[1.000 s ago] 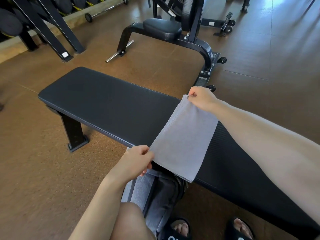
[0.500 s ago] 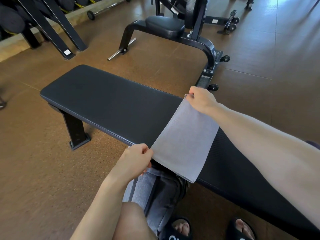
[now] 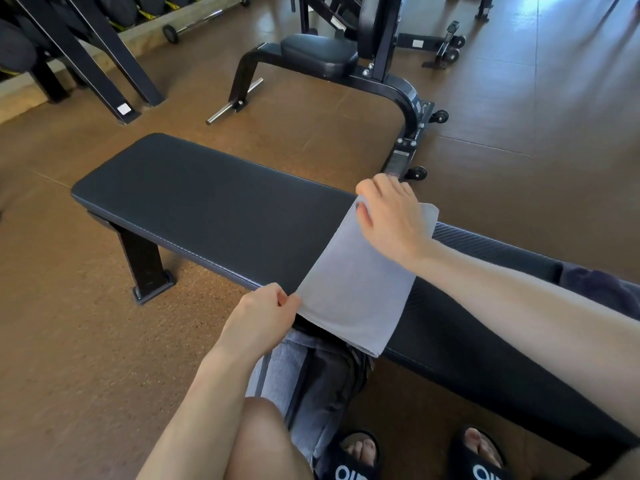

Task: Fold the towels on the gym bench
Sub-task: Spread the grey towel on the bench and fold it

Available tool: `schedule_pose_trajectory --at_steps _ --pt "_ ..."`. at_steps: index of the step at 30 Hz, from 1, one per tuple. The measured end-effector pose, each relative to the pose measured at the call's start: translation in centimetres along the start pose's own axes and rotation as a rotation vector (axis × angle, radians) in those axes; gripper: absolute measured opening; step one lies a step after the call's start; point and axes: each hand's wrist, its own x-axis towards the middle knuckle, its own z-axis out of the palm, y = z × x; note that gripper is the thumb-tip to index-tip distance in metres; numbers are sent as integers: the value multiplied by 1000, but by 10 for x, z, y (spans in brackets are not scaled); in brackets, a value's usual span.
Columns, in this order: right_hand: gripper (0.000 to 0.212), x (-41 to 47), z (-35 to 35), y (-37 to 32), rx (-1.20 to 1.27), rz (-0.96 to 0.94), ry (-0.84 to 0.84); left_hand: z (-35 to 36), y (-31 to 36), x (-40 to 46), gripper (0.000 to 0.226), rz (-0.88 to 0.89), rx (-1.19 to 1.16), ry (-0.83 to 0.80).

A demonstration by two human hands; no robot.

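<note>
I see the towel lying crosswise on the counter, left hand pinching its near corner, right hand gripping its far edge.

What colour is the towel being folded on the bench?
Plain light grey towel, no pattern visible; seen in the head view.

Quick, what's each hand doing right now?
Left hand: pinches the towel at its near corner.
Right hand: grips the towel's far edge.
</note>
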Motion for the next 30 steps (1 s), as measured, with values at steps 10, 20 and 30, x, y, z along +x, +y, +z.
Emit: schedule_pose_trajectory --at_steps 10,20,30 --pt "66 -147 -82 -72 -107 -390 -537 6 11 2 45 -10 88 68" --pt "47 -152 -81 -65 -219 -487 -442 8 27 -18 25 -132 -381 7" --pt "26 -166 -132 3 -91 -379 -504 19 57 -52 24 39 -499 -233"
